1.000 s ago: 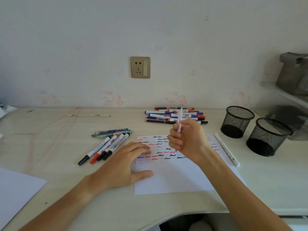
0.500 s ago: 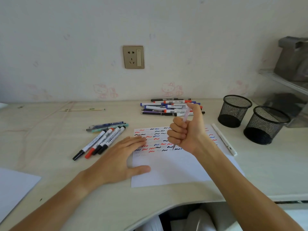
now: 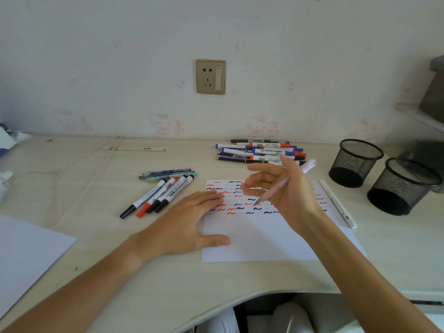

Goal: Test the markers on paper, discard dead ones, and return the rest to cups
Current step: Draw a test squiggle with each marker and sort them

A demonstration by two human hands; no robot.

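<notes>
Pressing flat on paper (image 3: 264,239): left hand (image 3: 185,224); right hand (image 3: 286,188) grip splayed, pink pen (image 3: 281,186) resting across fingers.

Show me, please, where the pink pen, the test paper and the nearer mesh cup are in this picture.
pink pen (image 3: 276,189), head view, on the middle of its barrel.
test paper (image 3: 259,239), head view, on its blank lower part.
nearer mesh cup (image 3: 400,191), head view, on its front wall.
</notes>
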